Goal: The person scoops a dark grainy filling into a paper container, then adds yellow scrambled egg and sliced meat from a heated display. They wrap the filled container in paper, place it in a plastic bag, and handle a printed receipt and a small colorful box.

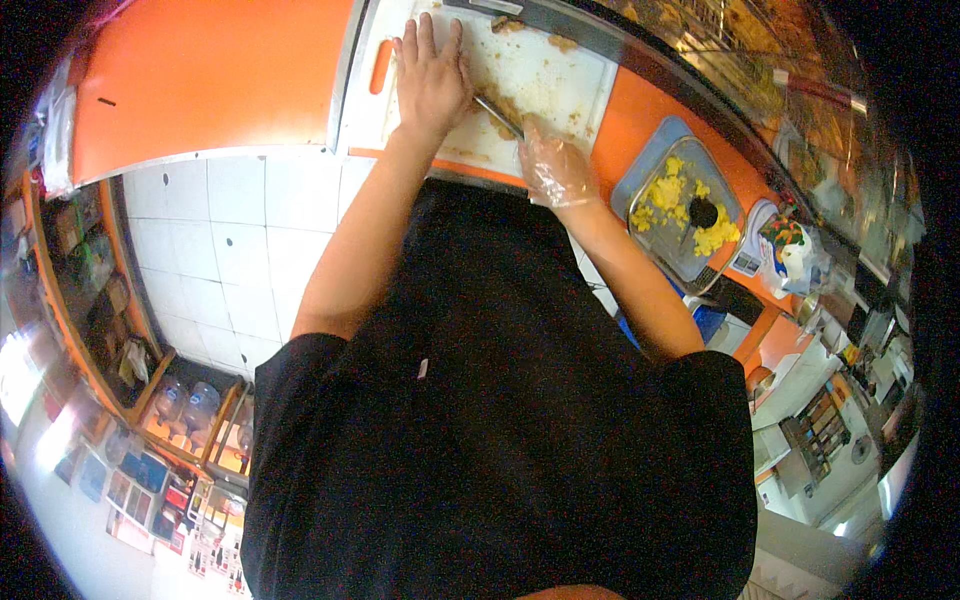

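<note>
My left hand [433, 79], bare, lies with its fingers spread over the left part of a white plastic cutting board [585, 82]. My right hand [556, 161], in a clear plastic glove, is closed on what looks like a knife [496, 116]; its narrow metal blade points up and left toward my left hand. Brown chopped food [510, 101] lies along the blade, and crumbs are scattered over the board. Darker brown pieces [508, 25] sit near its far edge. What lies beneath my left palm is hidden.
Right of the board, a clear rectangular container [637, 232] holds yellow crumbled food [667, 187] and a round dark object [703, 213]. A plastic bag [787, 259] stands beyond it. An orange counter panel [217, 75] is at left; a glass display case [750, 67] borders the far right.
</note>
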Action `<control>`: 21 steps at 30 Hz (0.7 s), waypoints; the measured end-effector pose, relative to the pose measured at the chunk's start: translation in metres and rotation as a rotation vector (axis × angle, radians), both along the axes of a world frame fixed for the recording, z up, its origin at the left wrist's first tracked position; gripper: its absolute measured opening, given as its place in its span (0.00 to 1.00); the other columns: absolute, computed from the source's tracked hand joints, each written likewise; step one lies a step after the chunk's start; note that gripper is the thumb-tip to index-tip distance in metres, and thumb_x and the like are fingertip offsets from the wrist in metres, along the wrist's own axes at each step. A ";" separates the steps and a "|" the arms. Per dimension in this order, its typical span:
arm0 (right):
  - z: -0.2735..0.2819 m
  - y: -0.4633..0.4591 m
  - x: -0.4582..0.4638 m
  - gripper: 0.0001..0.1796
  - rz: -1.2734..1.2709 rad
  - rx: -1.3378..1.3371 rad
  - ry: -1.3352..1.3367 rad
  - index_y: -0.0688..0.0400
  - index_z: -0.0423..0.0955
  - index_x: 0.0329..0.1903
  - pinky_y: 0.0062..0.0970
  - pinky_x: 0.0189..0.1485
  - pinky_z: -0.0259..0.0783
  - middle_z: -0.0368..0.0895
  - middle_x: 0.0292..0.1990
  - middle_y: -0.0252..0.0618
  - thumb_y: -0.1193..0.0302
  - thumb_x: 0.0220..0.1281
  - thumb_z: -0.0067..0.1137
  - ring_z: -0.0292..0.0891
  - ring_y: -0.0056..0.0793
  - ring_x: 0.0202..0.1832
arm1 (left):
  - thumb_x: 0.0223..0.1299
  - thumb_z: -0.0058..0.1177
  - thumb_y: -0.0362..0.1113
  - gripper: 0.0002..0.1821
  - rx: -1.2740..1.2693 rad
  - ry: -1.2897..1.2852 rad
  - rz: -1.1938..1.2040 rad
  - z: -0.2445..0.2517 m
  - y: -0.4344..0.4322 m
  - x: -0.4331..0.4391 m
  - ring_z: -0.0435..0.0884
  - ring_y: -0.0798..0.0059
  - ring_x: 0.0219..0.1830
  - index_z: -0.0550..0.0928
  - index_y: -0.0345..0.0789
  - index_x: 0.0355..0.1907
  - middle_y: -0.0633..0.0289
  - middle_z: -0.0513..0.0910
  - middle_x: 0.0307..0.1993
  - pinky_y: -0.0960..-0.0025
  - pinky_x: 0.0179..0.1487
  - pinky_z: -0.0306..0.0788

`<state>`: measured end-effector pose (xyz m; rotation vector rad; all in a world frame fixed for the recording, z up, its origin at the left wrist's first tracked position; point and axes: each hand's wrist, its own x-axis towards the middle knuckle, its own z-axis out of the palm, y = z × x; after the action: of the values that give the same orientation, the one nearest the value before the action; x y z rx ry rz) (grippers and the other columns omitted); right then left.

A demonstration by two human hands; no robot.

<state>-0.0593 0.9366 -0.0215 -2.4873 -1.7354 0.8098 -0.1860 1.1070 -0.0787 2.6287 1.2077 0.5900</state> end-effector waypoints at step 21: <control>-0.003 0.031 0.076 0.22 0.206 0.634 -0.064 0.56 0.77 0.59 0.49 0.58 0.74 0.82 0.53 0.51 0.66 0.62 0.64 0.79 0.55 0.55 | 0.73 0.54 0.38 0.21 -0.092 -0.367 0.225 0.079 -0.035 -0.146 0.60 0.46 0.76 0.79 0.39 0.66 0.47 0.68 0.72 0.46 0.77 0.53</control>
<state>0.0165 0.9677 -0.0242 -1.9527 -1.9035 0.1302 -0.3321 1.0715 -0.0002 2.1964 1.3755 0.9796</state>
